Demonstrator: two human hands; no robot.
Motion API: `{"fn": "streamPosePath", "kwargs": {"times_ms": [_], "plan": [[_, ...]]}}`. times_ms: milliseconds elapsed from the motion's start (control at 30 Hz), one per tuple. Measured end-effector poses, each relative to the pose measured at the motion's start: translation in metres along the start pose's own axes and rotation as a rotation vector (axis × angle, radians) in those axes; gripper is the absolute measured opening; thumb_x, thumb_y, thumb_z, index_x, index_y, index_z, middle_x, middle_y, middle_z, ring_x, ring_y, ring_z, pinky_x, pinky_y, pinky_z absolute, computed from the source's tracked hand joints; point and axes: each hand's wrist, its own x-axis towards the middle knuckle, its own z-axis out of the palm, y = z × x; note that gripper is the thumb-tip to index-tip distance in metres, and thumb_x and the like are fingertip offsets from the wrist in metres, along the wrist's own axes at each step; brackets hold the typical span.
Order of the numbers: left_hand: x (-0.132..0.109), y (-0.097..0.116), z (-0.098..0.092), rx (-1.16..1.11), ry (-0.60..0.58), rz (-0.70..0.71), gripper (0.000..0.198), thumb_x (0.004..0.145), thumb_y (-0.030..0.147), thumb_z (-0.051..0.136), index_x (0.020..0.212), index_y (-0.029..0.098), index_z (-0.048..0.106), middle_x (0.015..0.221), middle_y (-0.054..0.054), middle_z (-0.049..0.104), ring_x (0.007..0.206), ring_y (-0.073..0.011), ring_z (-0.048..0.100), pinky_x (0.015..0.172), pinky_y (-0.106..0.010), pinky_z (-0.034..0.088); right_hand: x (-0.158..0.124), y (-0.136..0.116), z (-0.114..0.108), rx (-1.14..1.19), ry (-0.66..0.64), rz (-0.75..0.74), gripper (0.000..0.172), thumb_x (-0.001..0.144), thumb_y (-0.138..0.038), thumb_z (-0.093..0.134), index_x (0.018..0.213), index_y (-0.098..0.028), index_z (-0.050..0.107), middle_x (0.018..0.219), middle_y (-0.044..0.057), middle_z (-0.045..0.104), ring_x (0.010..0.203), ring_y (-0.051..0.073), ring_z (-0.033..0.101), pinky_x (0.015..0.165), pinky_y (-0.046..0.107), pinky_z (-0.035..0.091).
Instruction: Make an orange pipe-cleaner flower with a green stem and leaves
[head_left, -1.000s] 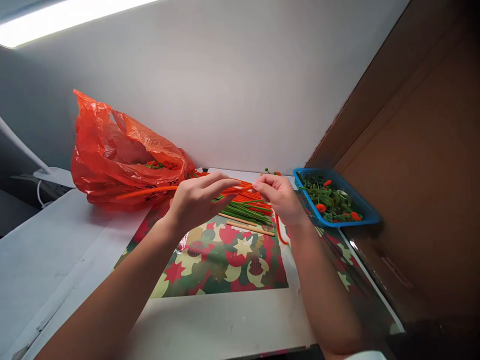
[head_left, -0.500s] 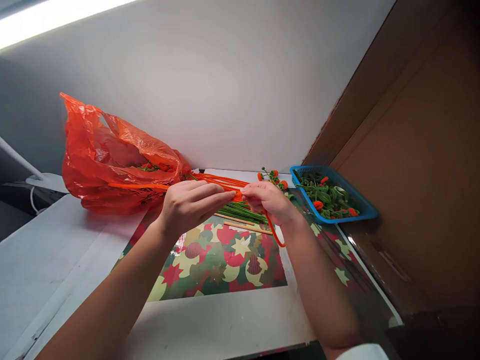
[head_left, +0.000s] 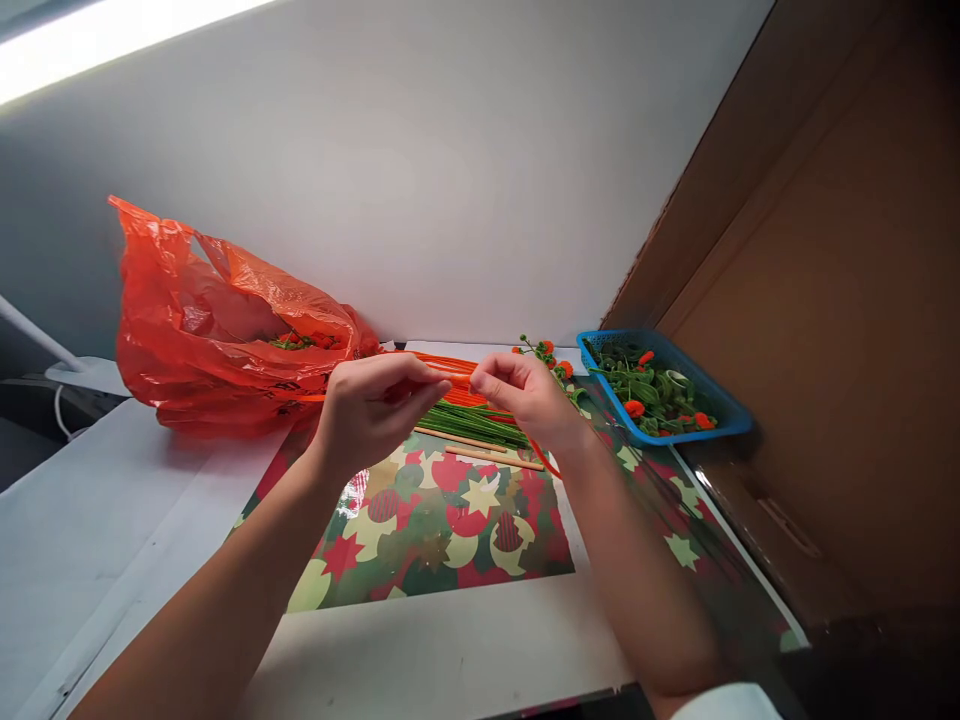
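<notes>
My left hand and my right hand are raised over the table, fingertips pinched close together. An orange pipe cleaner runs between them, and its bent end hangs below my right hand. My left thumb and fingers are closed on the other part, mostly hidden by the hand. Behind and below my hands lie a bundle of orange pipe cleaners and a bundle of green pipe cleaners. Thin wooden sticks rest just in front of the green ones.
On the left sits an orange plastic bag with orange and green pieces inside. A blue basket of green leaves and orange blooms stands at right, by a cardboard panel. Small orange flowers lie beside it. Patterned paper covers the table.
My left fingers have curled from a flatter pose into a pinch, and my hands have shifted slightly left. The orange length left of my left hand shows less, and the loop under my right hand looks shorter.
</notes>
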Motion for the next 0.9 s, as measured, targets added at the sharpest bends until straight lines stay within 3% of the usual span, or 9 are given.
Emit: {"fn": "streamPosePath", "kwargs": {"times_ms": [100, 233, 333, 400, 467, 567, 700, 767, 900], "plan": [[0.005, 0.006, -0.004, -0.211, -0.017, -0.252, 0.018, 0.077, 0.029, 0.071, 0.065, 0.018, 0.063, 0.056, 0.002, 0.058, 0.049, -0.0097, 0.049, 0.045, -0.022, 0.039, -0.005, -0.002, 0.005, -0.279, 0.096, -0.223, 0.023, 0.088, -0.037, 0.057, 0.074, -0.019, 0.055, 0.061, -0.004, 0.045, 0.053, 0.009, 0.037, 0.051, 0.024, 0.028], [0.012, 0.004, -0.013, -0.353, -0.184, -0.502, 0.024, 0.076, 0.034, 0.071, 0.062, 0.018, 0.061, 0.049, 0.003, 0.05, 0.043, -0.0087, 0.043, 0.039, -0.021, 0.033, -0.005, -0.001, 0.006, -0.74, 0.109, -0.477, 0.022, 0.095, -0.028, 0.047, 0.076, -0.02, 0.054, 0.066, 0.0, 0.055, 0.059, 0.012, 0.045, 0.061, 0.028, 0.033], [0.014, -0.002, -0.017, -0.404, -0.303, -0.603, 0.029, 0.077, 0.036, 0.07, 0.058, 0.018, 0.058, 0.043, 0.005, 0.041, 0.038, -0.0066, 0.035, 0.035, -0.02, 0.026, -0.002, 0.004, 0.005, -0.958, 0.099, -0.549, 0.026, 0.097, -0.028, 0.041, 0.076, -0.02, 0.054, 0.078, 0.005, 0.063, 0.07, 0.016, 0.05, 0.068, 0.03, 0.034], [0.013, -0.003, -0.016, -0.355, -0.312, -0.596, 0.03, 0.078, 0.037, 0.069, 0.059, 0.017, 0.059, 0.044, 0.004, 0.044, 0.039, -0.0072, 0.039, 0.036, -0.02, 0.029, 0.0, 0.006, 0.003, -0.933, 0.098, -0.508, 0.024, 0.097, -0.027, 0.041, 0.077, -0.02, 0.054, 0.077, 0.004, 0.062, 0.069, 0.016, 0.05, 0.067, 0.03, 0.034], [0.011, -0.002, -0.013, -0.201, -0.206, -0.474, 0.024, 0.079, 0.037, 0.068, 0.069, 0.016, 0.065, 0.053, 0.001, 0.057, 0.044, -0.0094, 0.048, 0.04, -0.021, 0.036, 0.0, 0.006, 0.002, -0.779, 0.099, -0.384, 0.021, 0.095, -0.027, 0.044, 0.078, -0.02, 0.053, 0.067, 0.0, 0.055, 0.062, 0.013, 0.046, 0.062, 0.027, 0.033], [0.007, -0.001, -0.008, 0.185, 0.003, -0.079, 0.016, 0.081, 0.034, 0.067, 0.082, 0.019, 0.069, 0.069, -0.002, 0.07, 0.054, -0.0117, 0.058, 0.052, -0.023, 0.047, 0.0, 0.003, 0.0, -0.442, 0.077, -0.16, 0.02, 0.092, -0.03, 0.048, 0.075, -0.02, 0.051, 0.06, -0.005, 0.042, 0.054, 0.01, 0.037, 0.055, 0.024, 0.029], [0.001, -0.008, -0.007, 0.541, 0.057, 0.421, 0.009, 0.085, 0.025, 0.064, 0.079, 0.025, 0.07, 0.069, 0.001, 0.073, 0.057, -0.0117, 0.063, 0.057, -0.023, 0.049, 0.002, 0.0, 0.0, -0.045, -0.005, 0.093, 0.025, 0.083, -0.036, 0.055, 0.067, -0.019, 0.049, 0.057, -0.007, 0.033, 0.051, 0.008, 0.027, 0.049, 0.023, 0.022], [0.0, -0.013, -0.008, 0.6, 0.073, 0.544, 0.009, 0.086, 0.022, 0.063, 0.082, 0.026, 0.071, 0.067, 0.002, 0.073, 0.057, -0.0113, 0.064, 0.056, -0.023, 0.048, 0.004, -0.001, 0.0, 0.085, -0.035, 0.212, 0.025, 0.077, -0.037, 0.059, 0.064, -0.019, 0.048, 0.055, -0.008, 0.03, 0.05, 0.008, 0.024, 0.047, 0.022, 0.019], [-0.001, -0.018, -0.009, 0.65, 0.069, 0.629, 0.011, 0.086, 0.019, 0.063, 0.088, 0.027, 0.07, 0.066, 0.003, 0.072, 0.054, -0.0106, 0.062, 0.054, -0.023, 0.044, 0.005, -0.001, -0.001, 0.211, -0.089, 0.335, 0.027, 0.071, -0.035, 0.064, 0.06, -0.019, 0.046, 0.053, -0.009, 0.029, 0.048, 0.006, 0.02, 0.045, 0.021, 0.015]]}}
